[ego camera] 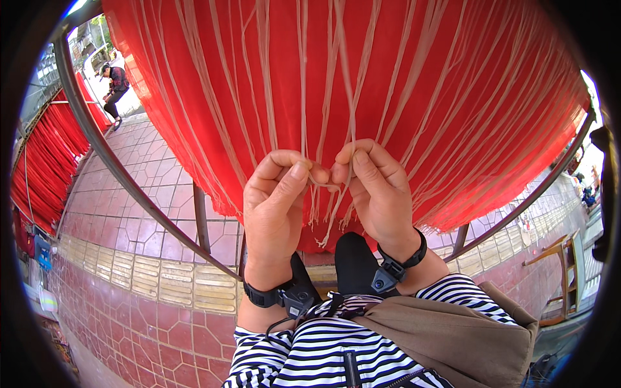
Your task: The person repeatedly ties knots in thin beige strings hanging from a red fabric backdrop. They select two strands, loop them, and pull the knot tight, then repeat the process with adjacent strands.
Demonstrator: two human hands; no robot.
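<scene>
A wide sheet of red fabric (pixel 286 116) hangs before me, with many long pale strings (pixel 213 97) running down over it to frayed ends. Between thumb and forefinger, my left hand (pixel 279 194) pinches one pale strand (pixel 303 97). My right hand (pixel 378 194) pinches another strand (pixel 347 87) in the same way. The fingertips of both hands nearly meet at the middle. A short length of string crosses between them, and a loose tail (pixel 330 225) dangles below. Whether the two strands are knotted together cannot be made out.
A dark metal frame (pixel 126 179) curves around the fabric. More red strands (pixel 53 150) hang on a rack at far left. Beyond, a person (pixel 115 89) is on the tiled pavement (pixel 145 228). A wooden stool-like piece (pixel 563 271) stands at right.
</scene>
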